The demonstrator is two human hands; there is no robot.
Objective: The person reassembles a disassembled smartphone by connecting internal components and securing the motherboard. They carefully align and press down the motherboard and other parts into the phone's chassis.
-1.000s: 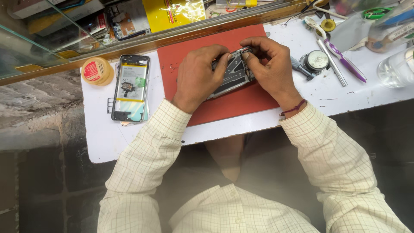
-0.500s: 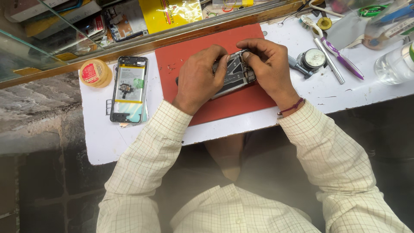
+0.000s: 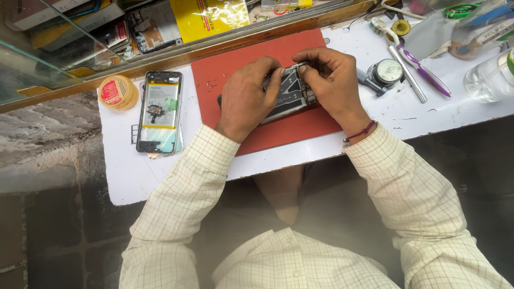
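An opened phone (image 3: 289, 93) is kept flat on the red mat (image 3: 235, 64), pinned by the curled fingers of the left hand (image 3: 247, 99) and pinched at its upper edge by the right hand (image 3: 334, 85), evidently for steadiness.

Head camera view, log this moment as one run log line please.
left hand: grips opened phone | right hand: pinches its top edge | base: red mat | aside: second opened phone

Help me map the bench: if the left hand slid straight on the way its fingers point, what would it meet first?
The left hand points up-right across the opened phone; almost at once it would likely meet the right hand's fingers gripping that phone.
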